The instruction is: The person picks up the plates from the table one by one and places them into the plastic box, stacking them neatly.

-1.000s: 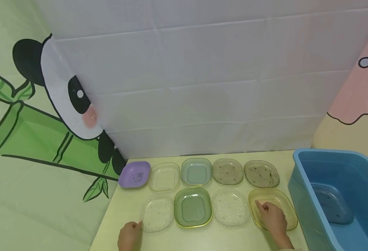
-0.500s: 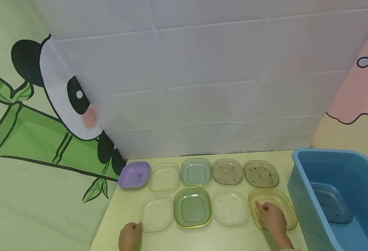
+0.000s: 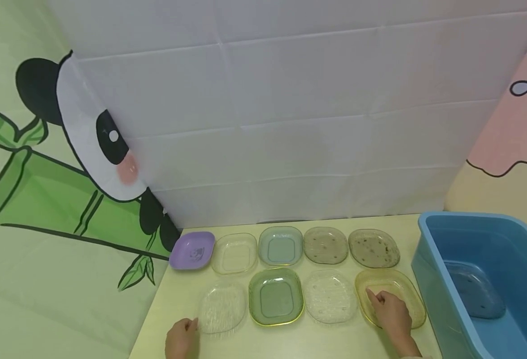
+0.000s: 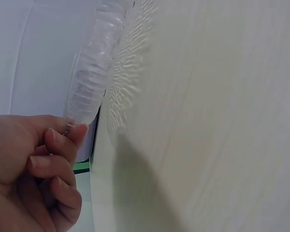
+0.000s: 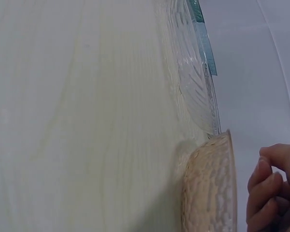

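One clear plate (image 3: 222, 309) is toward the left edge of the worktop (image 3: 299, 344), and we see the left hand (image 3: 181, 339) pinching its rim. Above the yellow plate (image 3: 406, 286), the right hand (image 3: 391, 313) is loosely curled and holds nothing. Between this plate and the blue tub (image 3: 438, 294), at the right edge, we find only little room.

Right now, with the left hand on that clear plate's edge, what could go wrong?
The left hand pinches the clear plate at one edge, so it might slip or tip. The green plate stands close beside it and could get knocked if the clear one swings over. The right hand hovers over the yellow plate, so lowering it might bump that plate.
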